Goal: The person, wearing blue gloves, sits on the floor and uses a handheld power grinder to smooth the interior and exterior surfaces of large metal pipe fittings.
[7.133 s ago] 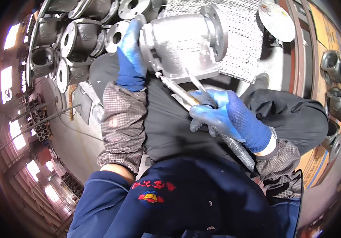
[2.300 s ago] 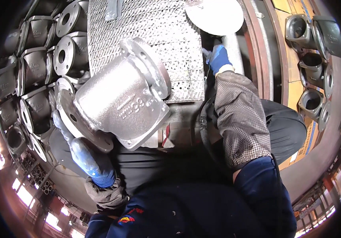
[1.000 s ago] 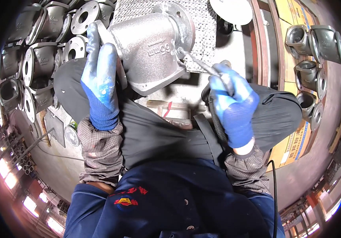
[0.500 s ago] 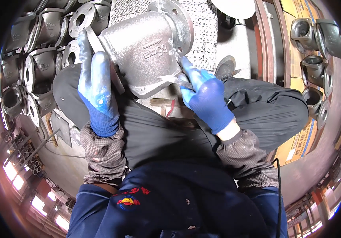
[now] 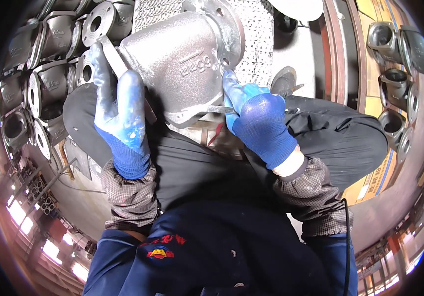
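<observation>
A large grey cast-metal valve body (image 5: 177,64), with flanges at its ends and raised lettering on its side, lies tilted in front of my knees. My left hand (image 5: 120,111), in a blue coated glove, is closed around the rim of its left flange (image 5: 114,58), thumb on one side and fingers on the other. Gripped in my right hand (image 5: 258,116), also gloved, is a narrow flat metal file (image 5: 217,109). Its tip lies at the casting's lower flange edge (image 5: 189,116). My right forefinger points up beside the far flange (image 5: 231,39). My palm hides the file's middle.
Several similar castings (image 5: 51,84) are stacked at the left. More castings (image 5: 394,81) stand on cardboard (image 5: 372,103) at the right. A textured metal plate (image 5: 258,49) lies beneath the work. Red-brown rails (image 5: 337,54) run past my right knee. A black cable (image 5: 347,246) hangs by my right sleeve.
My right hand has shifted slightly down and right, and the file now lies more level against the flange edge. My left hand keeps its hold, a little lower, while the casting has tilted slightly.
</observation>
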The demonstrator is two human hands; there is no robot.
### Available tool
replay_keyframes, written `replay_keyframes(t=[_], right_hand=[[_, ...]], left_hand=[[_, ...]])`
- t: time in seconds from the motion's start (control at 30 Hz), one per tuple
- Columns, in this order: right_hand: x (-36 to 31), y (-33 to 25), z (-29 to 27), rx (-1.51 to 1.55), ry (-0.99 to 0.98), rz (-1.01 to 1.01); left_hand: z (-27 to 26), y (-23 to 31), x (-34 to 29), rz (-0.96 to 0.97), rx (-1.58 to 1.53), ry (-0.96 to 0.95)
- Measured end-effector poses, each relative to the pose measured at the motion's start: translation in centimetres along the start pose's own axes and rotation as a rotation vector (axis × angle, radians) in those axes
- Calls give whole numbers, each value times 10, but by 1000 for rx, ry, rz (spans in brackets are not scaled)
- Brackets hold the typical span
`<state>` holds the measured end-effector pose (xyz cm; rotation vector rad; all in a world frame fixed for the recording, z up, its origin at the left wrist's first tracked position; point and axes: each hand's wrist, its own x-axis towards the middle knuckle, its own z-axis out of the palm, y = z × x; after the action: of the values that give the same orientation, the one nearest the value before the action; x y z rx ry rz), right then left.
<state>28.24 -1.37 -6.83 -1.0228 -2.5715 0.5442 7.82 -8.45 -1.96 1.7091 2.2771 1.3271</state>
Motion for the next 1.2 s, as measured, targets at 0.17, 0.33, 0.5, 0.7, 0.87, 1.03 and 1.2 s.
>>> replay_keyframes(t=[0.17, 0.33, 0.5, 0.7, 0.87, 1.03, 1.2], right_hand=[[4, -6, -24, 109, -78, 43], [2, 11, -12, 152, -52, 14], [0, 10, -4, 164, -34, 78], [4, 11, -15, 188, -88, 54], [11, 2, -7, 157, -34, 86], [4, 2, -16, 197, -20, 76], [12, -2, -11, 50, -107, 108]], left_hand=[[1, 2, -1, -60, -40, 10], [3, 2, 0, -116, -84, 29], [4, 4, 1, -161, -128, 33], [2, 5, -1, -217, -167, 50], [3, 0, -1, -243, -192, 60], [2, 5, -3, -265, -204, 58], [4, 5, -4, -315, -259, 66]])
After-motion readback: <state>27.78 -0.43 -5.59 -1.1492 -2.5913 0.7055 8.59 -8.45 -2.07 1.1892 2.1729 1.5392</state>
